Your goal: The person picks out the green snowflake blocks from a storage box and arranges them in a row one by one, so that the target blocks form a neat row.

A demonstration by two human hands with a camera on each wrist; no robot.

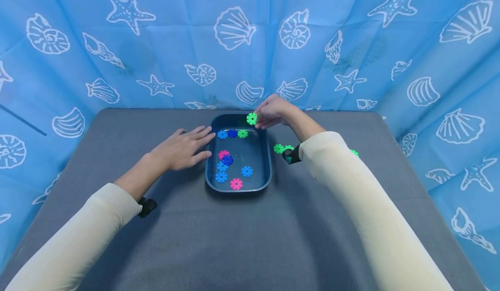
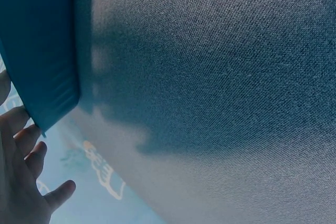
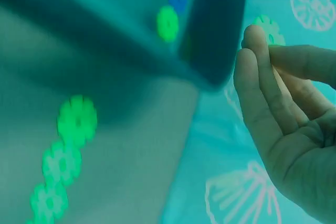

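A dark blue tray [image 1: 239,191] lies on the table with several notched plastic discs in it. Thumb and fingers of my right hand [image 1: 271,110] pinch a bright green disc [image 1: 251,118] over the tray's back right corner. In the right wrist view, that green disc [image 3: 270,29] peeks out behind the fingertips. My left hand [image 1: 181,148] is spread out, straight fingertips touching the tray's left rim. Inside the tray, a light blue disc [image 1: 222,134], a dark blue disc [image 1: 232,133] and a green disc [image 1: 242,133] form a row near the back.
Nearer in the tray are a pink disc [image 1: 236,184] and several blue discs. Right of the tray, a green disc [image 3: 77,121] heads a row of several on the grey table [image 1: 234,239], partly hidden by my right arm. A blue shell-patterned curtain [image 1: 168,43] hangs behind.
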